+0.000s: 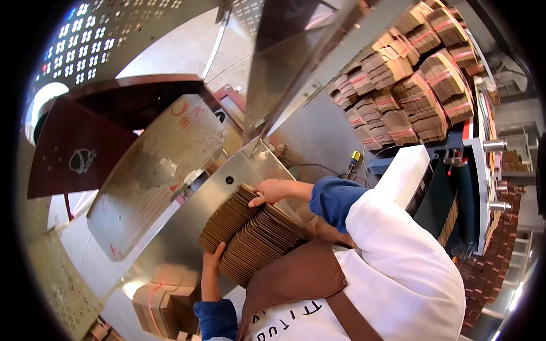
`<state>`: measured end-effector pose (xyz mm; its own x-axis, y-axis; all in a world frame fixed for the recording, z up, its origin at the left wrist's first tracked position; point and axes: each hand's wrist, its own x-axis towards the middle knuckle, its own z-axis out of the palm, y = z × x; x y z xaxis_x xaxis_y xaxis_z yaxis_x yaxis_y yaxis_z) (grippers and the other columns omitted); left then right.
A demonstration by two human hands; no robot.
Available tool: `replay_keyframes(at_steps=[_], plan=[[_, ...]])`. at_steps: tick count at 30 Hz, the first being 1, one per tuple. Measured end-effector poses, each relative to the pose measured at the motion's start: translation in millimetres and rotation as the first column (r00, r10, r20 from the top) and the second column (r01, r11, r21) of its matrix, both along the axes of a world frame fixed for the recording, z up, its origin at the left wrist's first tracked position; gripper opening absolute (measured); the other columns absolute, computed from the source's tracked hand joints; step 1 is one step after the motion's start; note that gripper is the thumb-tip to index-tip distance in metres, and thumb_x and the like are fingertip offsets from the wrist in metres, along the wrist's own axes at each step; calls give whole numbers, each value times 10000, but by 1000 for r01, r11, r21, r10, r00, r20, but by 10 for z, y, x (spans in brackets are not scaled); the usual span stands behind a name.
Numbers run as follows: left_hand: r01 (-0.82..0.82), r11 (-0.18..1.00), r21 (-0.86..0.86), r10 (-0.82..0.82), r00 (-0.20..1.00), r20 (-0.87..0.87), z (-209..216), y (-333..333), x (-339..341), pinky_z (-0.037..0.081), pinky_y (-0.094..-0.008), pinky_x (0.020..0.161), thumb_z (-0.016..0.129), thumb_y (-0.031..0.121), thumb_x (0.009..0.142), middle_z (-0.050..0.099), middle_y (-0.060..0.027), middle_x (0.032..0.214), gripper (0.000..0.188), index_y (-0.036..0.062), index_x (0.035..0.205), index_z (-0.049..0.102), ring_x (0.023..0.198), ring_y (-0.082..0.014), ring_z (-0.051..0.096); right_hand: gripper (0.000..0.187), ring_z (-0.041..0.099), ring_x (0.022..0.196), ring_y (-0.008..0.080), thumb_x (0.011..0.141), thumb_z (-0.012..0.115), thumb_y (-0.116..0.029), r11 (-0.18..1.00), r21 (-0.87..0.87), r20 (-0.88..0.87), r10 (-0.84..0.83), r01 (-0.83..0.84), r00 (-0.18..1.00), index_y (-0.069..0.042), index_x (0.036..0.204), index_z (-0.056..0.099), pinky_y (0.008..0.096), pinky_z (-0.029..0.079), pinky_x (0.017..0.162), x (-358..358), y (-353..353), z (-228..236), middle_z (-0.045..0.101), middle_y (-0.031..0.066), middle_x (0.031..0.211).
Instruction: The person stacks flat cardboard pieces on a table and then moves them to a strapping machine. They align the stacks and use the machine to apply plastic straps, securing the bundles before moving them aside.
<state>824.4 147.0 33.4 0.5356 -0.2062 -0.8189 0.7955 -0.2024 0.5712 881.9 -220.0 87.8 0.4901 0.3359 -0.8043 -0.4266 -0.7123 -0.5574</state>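
Two rows of folded brown cardboard pieces stand on edge, packed close together, on a metal table in front of my body. My right hand grips the far end of the stack, thumb over the top edges. At the near left end, my left hand presses against the stack with its fingers along the side. The stack is held between both hands. The undersides of the hands and some fingers are hidden by the cardboard. My brown apron lies close against the near side of the stack.
A tied cardboard bundle sits at the lower left. Beyond the metal table stands a machine with a dark red guard. Many tied cardboard bundles are piled at the upper right, near a yellow-handled screwdriver and a cable.
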Motion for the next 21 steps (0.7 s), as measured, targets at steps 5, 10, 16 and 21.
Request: replay_keyframes(at_steps=[5, 10, 16, 21], plan=[[-65, 997, -47, 62, 996, -62, 194, -142, 64, 479, -408, 950, 802, 348, 787, 542, -175, 1318, 814, -37, 1393, 417, 1179, -306, 552, 876, 667, 651, 258, 802, 603, -691, 996, 58, 36, -68, 66, 997, -4, 1340, 520, 360, 529, 576, -60, -55, -155, 679, 185, 875], [-44, 999, 1, 42, 961, 274, 430, -172, 49, 475, -392, 958, 795, 281, 799, 563, -157, 1306, 715, -38, 1349, 468, 1153, -272, 575, 810, 670, 812, 312, 839, 606, -640, 989, 130, 312, -103, 65, 944, -6, 1330, 491, 395, 528, 721, -174, 15, -76, 661, 228, 1019], [20, 981, 193, -132, 798, 588, 745, 230, -205, 524, -350, 849, 836, 177, 717, 682, -107, 1098, 585, -37, 1198, 582, 915, -244, 667, 1000, 566, 1197, 339, 802, 774, -369, 923, 364, 258, -227, 123, 939, -80, 1538, 161, 382, 455, 1001, -158, 154, 793, 506, 240, 1374], [-53, 966, 252, -126, 755, 644, 75, 121, -309, 517, -371, 880, 865, 187, 673, 652, -124, 1147, 734, 9, 1286, 503, 1011, -254, 642, 979, 410, 1351, 347, 851, 727, -365, 956, 215, 695, -7, -200, 719, 2, 1525, 119, 390, 327, 1113, -252, 68, 199, 348, 252, 1496]])
